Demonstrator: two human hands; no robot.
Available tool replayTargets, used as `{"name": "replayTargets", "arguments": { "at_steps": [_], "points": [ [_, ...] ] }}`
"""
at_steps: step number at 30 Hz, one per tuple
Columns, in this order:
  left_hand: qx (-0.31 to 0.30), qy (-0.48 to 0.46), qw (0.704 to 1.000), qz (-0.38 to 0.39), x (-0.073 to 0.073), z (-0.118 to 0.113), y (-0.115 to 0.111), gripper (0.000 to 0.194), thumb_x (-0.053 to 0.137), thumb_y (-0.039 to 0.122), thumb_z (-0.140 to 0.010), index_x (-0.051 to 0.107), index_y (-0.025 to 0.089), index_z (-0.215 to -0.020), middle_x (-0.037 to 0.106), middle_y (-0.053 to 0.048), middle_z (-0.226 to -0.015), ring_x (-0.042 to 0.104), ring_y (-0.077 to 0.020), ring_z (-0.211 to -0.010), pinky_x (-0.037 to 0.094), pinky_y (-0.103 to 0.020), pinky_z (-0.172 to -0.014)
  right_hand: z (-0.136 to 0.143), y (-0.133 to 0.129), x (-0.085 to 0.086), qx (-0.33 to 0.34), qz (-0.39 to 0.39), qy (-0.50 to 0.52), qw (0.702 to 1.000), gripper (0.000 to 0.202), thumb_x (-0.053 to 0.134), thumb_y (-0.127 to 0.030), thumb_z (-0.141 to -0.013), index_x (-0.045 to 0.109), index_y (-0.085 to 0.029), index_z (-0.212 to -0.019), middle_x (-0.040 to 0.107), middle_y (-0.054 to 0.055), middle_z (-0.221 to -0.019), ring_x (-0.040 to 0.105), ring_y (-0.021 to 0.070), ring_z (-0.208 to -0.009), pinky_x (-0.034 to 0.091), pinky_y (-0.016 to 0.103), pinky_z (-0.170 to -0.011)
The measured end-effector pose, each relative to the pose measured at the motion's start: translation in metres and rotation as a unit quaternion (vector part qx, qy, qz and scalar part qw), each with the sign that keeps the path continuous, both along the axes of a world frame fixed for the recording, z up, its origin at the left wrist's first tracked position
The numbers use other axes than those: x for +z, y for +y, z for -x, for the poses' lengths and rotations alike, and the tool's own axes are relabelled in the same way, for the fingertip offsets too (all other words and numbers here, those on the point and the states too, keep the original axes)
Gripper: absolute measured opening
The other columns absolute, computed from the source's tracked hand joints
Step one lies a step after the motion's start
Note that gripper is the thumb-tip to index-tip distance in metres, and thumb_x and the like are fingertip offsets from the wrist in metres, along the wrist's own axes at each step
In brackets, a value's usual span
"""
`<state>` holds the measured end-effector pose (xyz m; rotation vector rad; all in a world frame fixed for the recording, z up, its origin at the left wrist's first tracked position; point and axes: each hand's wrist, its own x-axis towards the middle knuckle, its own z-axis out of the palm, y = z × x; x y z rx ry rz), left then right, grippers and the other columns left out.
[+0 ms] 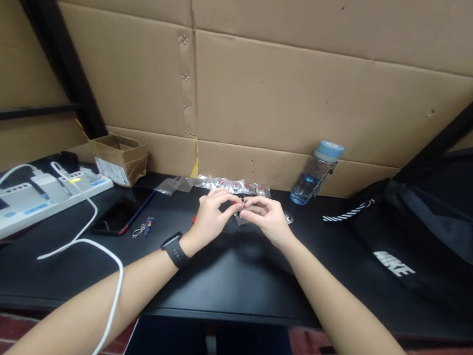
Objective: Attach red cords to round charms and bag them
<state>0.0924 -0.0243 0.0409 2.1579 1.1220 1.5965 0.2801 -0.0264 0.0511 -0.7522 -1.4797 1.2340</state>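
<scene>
Above the middle of the black table, both my hands meet fingertip to fingertip around a small item with a thin pale loop or ring (243, 202) and dark and red bits. Its kind is too small to make out, and the fingers cover most of it. My left hand (216, 211), a black watch (175, 248) on its wrist, pinches it from the left. From the right, my right hand (267, 216) pinches it too. Behind them lie clear plastic packets (231, 185) with red bits inside. A small red piece shows beside my left hand, and a silvery round thing (288, 218) beside my right.
To the left are a power strip (13, 216) with white cables, a phone (119, 214), a keychain (143, 228) and an opened cardboard box (121, 156). A water bottle (314, 173) stands at the back right. A black bag (413, 242) fills the right side. Cardboard (289, 94) lines the back.
</scene>
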Motion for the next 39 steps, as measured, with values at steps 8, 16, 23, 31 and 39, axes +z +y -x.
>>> {"name": "replayTargets", "arguments": {
  "at_steps": [8, 16, 23, 31, 39],
  "points": [
    [-0.044, 0.008, 0.999, -0.013, 0.007, 0.002, -0.003, 0.011, 0.069, 0.032, -0.092, 0.073, 0.024, -0.086, 0.075, -0.002, -0.091, 0.064, -0.0218, -0.095, 0.049, -0.040, -0.094, -0.008, 0.002, 0.003, 0.022, -0.034, -0.062, 0.997, 0.027, 0.077, -0.045, -0.083, 0.077, -0.018, -0.081, 0.066, 0.009, -0.123, 0.069, 0.0230, -0.105, 0.056, 0.040, -0.096],
    [-0.049, 0.064, 0.997, 0.006, 0.010, 0.004, -0.003, 0.008, 0.067, 0.032, -0.093, 0.071, 0.024, -0.094, 0.073, -0.003, -0.100, 0.063, -0.0226, -0.103, 0.047, -0.041, -0.099, -0.011, 0.004, 0.006, -0.004, -0.103, -0.150, 0.983, 0.023, 0.070, -0.040, -0.088, 0.075, -0.020, -0.079, 0.061, 0.009, -0.123, 0.064, 0.0245, -0.110, 0.052, 0.042, -0.097],
    [-0.023, 0.007, 1.000, 0.002, 0.024, 0.019, 0.001, 0.015, 0.054, 0.027, -0.099, 0.068, 0.022, -0.096, 0.070, -0.004, -0.102, 0.063, -0.0203, -0.103, 0.047, -0.036, -0.097, -0.023, -0.004, 0.022, -0.045, -0.286, -0.376, 0.880, 0.009, 0.069, -0.018, -0.081, 0.074, -0.021, -0.073, 0.061, 0.009, -0.129, 0.057, 0.0289, -0.121, 0.043, 0.048, -0.108],
    [-0.050, 0.172, 0.983, 0.026, 0.020, 0.017, -0.001, 0.014, 0.060, 0.020, -0.090, 0.072, 0.025, -0.088, 0.072, -0.001, -0.099, 0.061, -0.0226, -0.106, 0.042, -0.042, -0.101, -0.043, -0.006, 0.032, 0.032, -0.260, -0.483, 0.836, 0.013, 0.074, -0.019, -0.076, 0.070, -0.021, -0.064, 0.059, 0.009, -0.135, 0.052, 0.0322, -0.128, 0.042, 0.052, -0.109],
    [-0.086, 0.215, 0.972, 0.044, 0.012, 0.013, -0.002, 0.012, 0.064, 0.030, -0.092, 0.075, 0.028, -0.095, 0.073, -0.002, -0.106, 0.059, -0.0241, -0.110, 0.041, -0.043, -0.102, -0.058, 0.000, 0.038, 0.049, -0.247, -0.464, 0.850, 0.011, 0.073, -0.016, -0.076, 0.071, -0.021, -0.066, 0.061, 0.008, -0.132, 0.056, 0.0301, -0.122, 0.049, 0.047, -0.100]
  ]
}}
